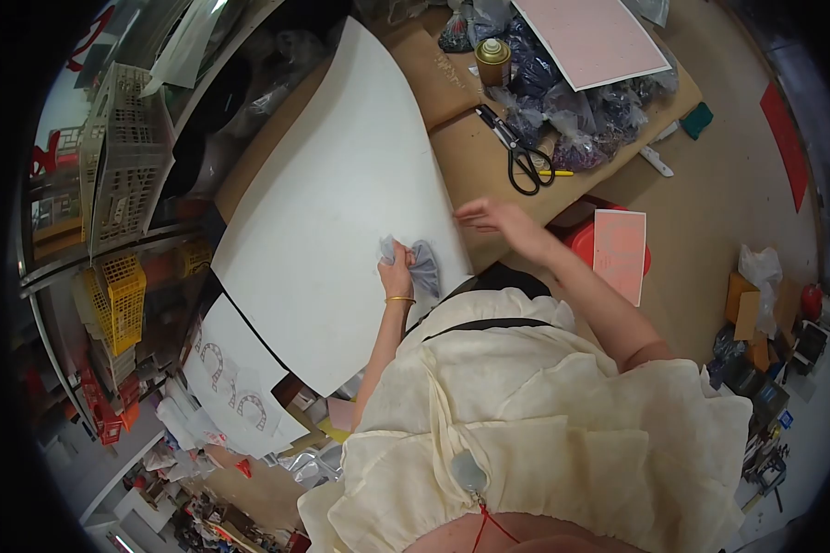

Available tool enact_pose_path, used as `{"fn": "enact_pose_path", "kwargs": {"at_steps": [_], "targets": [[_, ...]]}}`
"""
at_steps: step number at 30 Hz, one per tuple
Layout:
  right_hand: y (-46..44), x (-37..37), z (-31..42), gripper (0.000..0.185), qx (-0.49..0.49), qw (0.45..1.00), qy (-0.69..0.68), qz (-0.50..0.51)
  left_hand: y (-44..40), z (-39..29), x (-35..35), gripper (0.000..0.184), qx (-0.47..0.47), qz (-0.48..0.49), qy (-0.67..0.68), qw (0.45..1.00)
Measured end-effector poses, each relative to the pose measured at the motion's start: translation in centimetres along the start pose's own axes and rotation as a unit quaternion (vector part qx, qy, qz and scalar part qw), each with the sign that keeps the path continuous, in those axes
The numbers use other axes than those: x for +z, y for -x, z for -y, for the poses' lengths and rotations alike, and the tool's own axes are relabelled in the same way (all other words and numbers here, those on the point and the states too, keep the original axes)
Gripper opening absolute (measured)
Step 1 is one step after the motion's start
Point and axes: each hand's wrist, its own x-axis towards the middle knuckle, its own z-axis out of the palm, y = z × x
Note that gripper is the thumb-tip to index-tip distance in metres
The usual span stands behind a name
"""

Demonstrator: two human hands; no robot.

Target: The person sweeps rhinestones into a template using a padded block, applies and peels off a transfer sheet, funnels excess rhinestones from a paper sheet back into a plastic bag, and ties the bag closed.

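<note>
A large white sheet or board point(332, 184) lies across the work table in front of me. My left hand point(397, 269), with a gold bangle at its wrist, is closed around a bunched grey cloth point(424, 267) and rests on the white surface near its lower right corner. My right hand point(491, 217) is held flat at the right edge of the board, fingers stretched out and nothing in them. Whether its fingertips touch that edge I cannot tell.
Black-handled scissors point(516, 157), a spray can point(492, 57) and several plastic bags point(609, 124) lie on the brown table point(470, 152). A pink sheet point(619, 253) rests on a red stool point(582, 241) at right. Yellow baskets point(120, 300) and a drawn-on paper point(240, 378) are at left.
</note>
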Motion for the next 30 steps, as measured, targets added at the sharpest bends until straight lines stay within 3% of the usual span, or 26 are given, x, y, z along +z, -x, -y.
{"fn": "enact_pose_path", "kwargs": {"at_steps": [1, 2, 4, 5, 6, 7, 9, 10, 12, 17, 18, 22, 23, 27, 30], "targets": [[-0.9, -1.4, -0.3, 0.034, 0.089, 0.982, -0.164, 0.020, 0.0, 0.1, 0.0, 0.036, -0.005, -0.001, 0.014, 1.000], [-1.7, -2.5, -0.5, 0.037, 0.173, 0.930, -0.322, 0.040, -0.1, 0.2, 0.1, 0.038, -0.009, 0.000, 0.028, 1.000], [-2.5, -3.1, -1.0, 0.037, 0.249, 0.965, -0.033, -0.075, -0.2, 0.7, -0.2, 0.040, -0.002, 0.008, 0.012, 1.000], [-2.0, -3.2, -4.6, 0.035, 0.052, 0.975, -0.110, -0.183, -0.4, 0.9, -0.4, 0.041, 0.006, 0.016, -0.002, 1.000], [-2.7, -5.9, -7.6, 0.033, 0.091, 0.982, 0.061, -0.152, -0.5, 1.2, -0.4, 0.043, 0.013, 0.024, -0.015, 1.000], [-3.6, -7.7, -7.0, 0.032, 0.128, 0.957, 0.232, -0.115, -0.4, 1.4, -0.4, 0.044, 0.019, 0.031, -0.027, 0.999], [-3.7, -9.1, -5.7, 0.028, 0.084, 0.878, 0.411, -0.230, -0.3, 1.4, -0.1, 0.045, 0.016, 0.029, -0.035, 0.999], [-3.9, -10.0, -6.3, 0.028, 0.083, 0.878, 0.413, -0.228, -0.2, 1.3, 0.0, 0.046, 0.012, 0.028, -0.046, 0.998], [-4.4, -11.5, -8.4, 0.023, 0.047, 0.797, 0.551, -0.241, -0.2, 0.9, 0.1, 0.047, 0.007, 0.028, -0.071, 0.997], [-4.8, -14.0, -11.3, 0.021, -0.056, 0.760, 0.604, -0.234, -0.5, 1.3, -0.1, 0.047, 0.013, 0.034, -0.072, 0.997], [-4.7, -14.1, -10.7, 0.021, -0.058, 0.760, 0.604, -0.233, -0.5, 1.2, -0.2, 0.047, 0.014, 0.032, -0.072, 0.997], [-3.0, -15.4, -5.9, 0.016, -0.009, 0.914, 0.298, -0.275, -0.4, 0.5, -0.1, 0.046, -0.001, 0.016, -0.040, 0.999], [-2.7, -15.5, -5.0, 0.016, -0.010, 0.914, 0.300, -0.274, -0.3, -0.2, 0.2, 0.046, 0.000, 0.015, -0.037, 0.999], [-2.0, -14.8, -2.2, 0.013, 0.041, 0.968, 0.030, -0.247, -0.1, -4.5, 1.4, 0.040, 0.031, 0.097, -0.038, 0.994], [-2.4, -11.6, -0.5, 0.011, -0.001, 0.977, 0.074, -0.202, 1.3, -8.6, 3.3, 0.028, 0.030, 0.127, -0.023, 0.991]]}}
